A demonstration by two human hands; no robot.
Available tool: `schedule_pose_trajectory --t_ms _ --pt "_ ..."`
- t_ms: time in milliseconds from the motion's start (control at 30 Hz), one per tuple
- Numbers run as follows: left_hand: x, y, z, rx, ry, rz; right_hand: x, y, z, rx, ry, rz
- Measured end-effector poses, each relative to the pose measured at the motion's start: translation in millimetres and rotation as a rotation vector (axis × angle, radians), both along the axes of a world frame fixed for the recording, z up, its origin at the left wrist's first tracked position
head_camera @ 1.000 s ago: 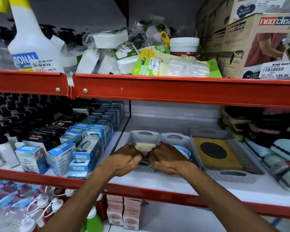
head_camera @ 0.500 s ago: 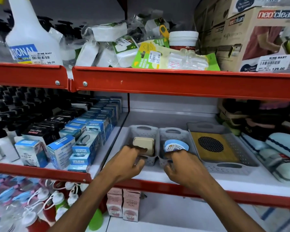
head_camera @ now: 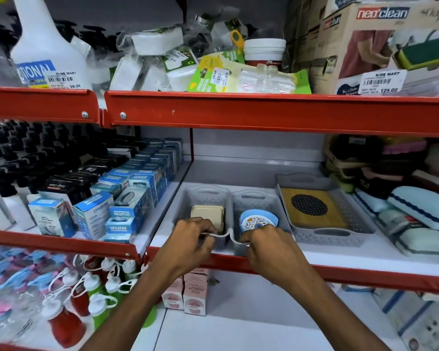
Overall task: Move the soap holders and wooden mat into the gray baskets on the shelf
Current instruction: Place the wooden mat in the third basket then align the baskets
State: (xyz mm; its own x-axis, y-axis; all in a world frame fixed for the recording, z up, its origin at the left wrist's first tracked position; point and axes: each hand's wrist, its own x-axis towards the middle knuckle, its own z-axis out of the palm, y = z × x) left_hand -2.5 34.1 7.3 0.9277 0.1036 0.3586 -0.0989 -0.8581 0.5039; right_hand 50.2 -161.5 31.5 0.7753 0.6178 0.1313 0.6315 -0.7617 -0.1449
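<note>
Three gray baskets stand side by side on the middle shelf. The left small basket (head_camera: 203,196) holds a stack of cream square soap holders (head_camera: 207,215). The middle small basket (head_camera: 254,198) holds a round blue soap holder (head_camera: 259,221) with a patterned top. The wide right basket (head_camera: 340,233) holds the wooden mat (head_camera: 314,211) with its black perforated circle. My left hand (head_camera: 192,239) grips the front rim of the left basket. My right hand (head_camera: 266,243) grips the front rim of the middle basket.
Blue boxes (head_camera: 127,198) and black pump bottles fill the shelf to the left. Blue and white packs (head_camera: 421,224) lie to the right. The red shelf edge (head_camera: 340,274) runs just below the baskets. The upper red shelf (head_camera: 264,110) carries sponges and cartons.
Both hands have drawn back from inside the baskets to their front rims. The two small baskets now sit closer to the shelf's front edge.
</note>
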Motion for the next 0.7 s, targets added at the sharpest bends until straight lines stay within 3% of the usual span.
schedule_pose_trajectory --t_ms 300,467,567,700 --pt "-16 -12 0 -0.037 -0.031 0.033 -15 -15 2 0.135 0.027 0.043" --pt "-17 -15 1 -0.07 -0.034 0.038 6 -44 11 0.359 -0.094 -0.149" --pt "-17 -17 3 -0.066 -0.043 0.042 27 -71 14 0.234 -0.183 -0.295" --pt "-15 -20 5 -0.082 -0.046 0.054 34 -84 10 0.115 -0.118 -0.343"
